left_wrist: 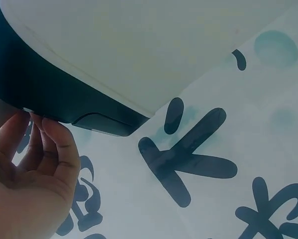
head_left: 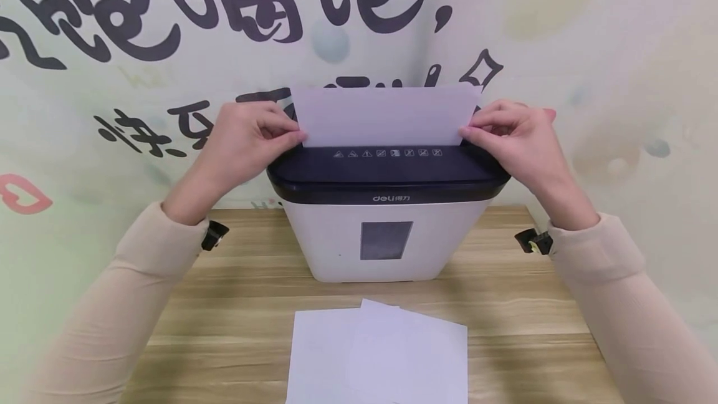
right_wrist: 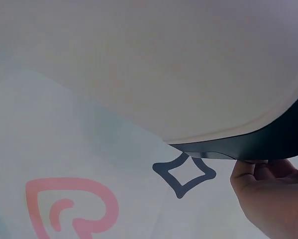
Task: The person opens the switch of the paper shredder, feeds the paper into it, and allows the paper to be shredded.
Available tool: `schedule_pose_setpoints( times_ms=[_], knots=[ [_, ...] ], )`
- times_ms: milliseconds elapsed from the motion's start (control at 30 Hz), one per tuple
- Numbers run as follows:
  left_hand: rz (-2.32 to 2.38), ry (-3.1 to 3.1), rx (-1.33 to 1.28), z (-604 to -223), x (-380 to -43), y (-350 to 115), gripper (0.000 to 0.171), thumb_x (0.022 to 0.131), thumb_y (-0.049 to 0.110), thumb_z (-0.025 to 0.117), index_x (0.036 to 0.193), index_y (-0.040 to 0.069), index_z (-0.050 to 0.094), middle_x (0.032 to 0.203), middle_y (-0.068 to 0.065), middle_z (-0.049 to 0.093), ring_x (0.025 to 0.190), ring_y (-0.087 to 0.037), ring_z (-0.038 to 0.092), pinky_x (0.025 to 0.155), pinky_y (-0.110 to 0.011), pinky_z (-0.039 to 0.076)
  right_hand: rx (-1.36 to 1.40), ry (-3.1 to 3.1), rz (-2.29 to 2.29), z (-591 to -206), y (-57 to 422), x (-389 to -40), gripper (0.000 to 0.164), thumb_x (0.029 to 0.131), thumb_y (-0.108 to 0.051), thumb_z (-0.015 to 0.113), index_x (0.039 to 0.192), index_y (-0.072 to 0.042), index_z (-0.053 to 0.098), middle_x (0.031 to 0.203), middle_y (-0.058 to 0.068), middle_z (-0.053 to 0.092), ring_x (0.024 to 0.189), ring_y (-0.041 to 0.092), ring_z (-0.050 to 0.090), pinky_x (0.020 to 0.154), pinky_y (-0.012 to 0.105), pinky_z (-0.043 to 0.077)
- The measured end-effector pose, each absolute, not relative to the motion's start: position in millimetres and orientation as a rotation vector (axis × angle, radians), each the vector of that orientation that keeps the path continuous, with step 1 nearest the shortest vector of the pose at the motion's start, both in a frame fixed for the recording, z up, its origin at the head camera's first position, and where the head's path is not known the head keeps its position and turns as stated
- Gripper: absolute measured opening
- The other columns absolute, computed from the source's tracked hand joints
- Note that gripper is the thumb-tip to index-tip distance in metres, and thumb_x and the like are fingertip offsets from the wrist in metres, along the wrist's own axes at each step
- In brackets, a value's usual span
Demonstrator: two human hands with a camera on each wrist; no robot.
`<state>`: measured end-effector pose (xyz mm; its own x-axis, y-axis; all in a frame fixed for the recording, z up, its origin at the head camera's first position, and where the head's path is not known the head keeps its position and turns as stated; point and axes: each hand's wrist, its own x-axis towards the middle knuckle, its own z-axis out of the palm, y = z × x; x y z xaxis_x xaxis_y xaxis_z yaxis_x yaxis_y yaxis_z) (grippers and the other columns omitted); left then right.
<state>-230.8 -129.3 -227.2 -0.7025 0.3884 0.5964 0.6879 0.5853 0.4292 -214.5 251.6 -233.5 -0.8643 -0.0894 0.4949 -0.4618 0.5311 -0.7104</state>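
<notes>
A white sheet of paper (head_left: pixel 387 116) stands upright at the top of a paper shredder (head_left: pixel 387 239) with a black lid and a white bin. The left hand (head_left: pixel 247 136) pinches the sheet's left edge between thumb and fingers. At the opposite edge, the right hand (head_left: pixel 518 136) pinches the paper the same way. Both hands are close above the lid (head_left: pixel 387 170). The lid hides the sheet's lower edge. In the wrist views, the left hand (left_wrist: pixel 37 169) and the right hand (right_wrist: pixel 275 194) appear beside the dark lid rim, with the paper out of sight.
Several white sheets (head_left: pixel 415 354) lie overlapping on the wooden table (head_left: pixel 235 304) in front of the shredder. Behind it hangs a pale backdrop (head_left: pixel 589 80) with dark lettering. A small dark device is strapped at each wrist.
</notes>
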Motion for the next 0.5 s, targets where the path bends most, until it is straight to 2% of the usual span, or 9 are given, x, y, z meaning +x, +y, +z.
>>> schedule_pose_setpoints(
  times_ms=[200,500],
  knots=[
    [-0.903,-2.388,-0.848,-227.7,-229.9,-128.5,0.003,0.085,0.007,0.078,0.085,0.007,0.081,0.079,0.001,0.071,0.063,-0.007,0.058,0.060,-0.015,0.045,0.472,-2.391,1.193,-236.4,252.3,-214.1,0.007,0.082,-0.005,0.080,0.087,-0.001,0.079,0.085,-0.015,0.066,0.083,0.011,0.051,0.068,0.018,0.036],
    [-0.887,-2.374,-0.831,-229.2,-230.6,-129.4,0.004,0.084,0.010,0.079,0.085,0.006,0.079,0.078,0.002,0.070,0.062,-0.007,0.058,0.060,-0.015,0.045,0.467,-2.387,1.188,-237.0,251.3,-214.3,0.009,0.081,-0.007,0.081,0.089,-0.001,0.079,0.089,-0.015,0.066,0.088,0.011,0.049,0.074,0.020,0.035]
  ],
)
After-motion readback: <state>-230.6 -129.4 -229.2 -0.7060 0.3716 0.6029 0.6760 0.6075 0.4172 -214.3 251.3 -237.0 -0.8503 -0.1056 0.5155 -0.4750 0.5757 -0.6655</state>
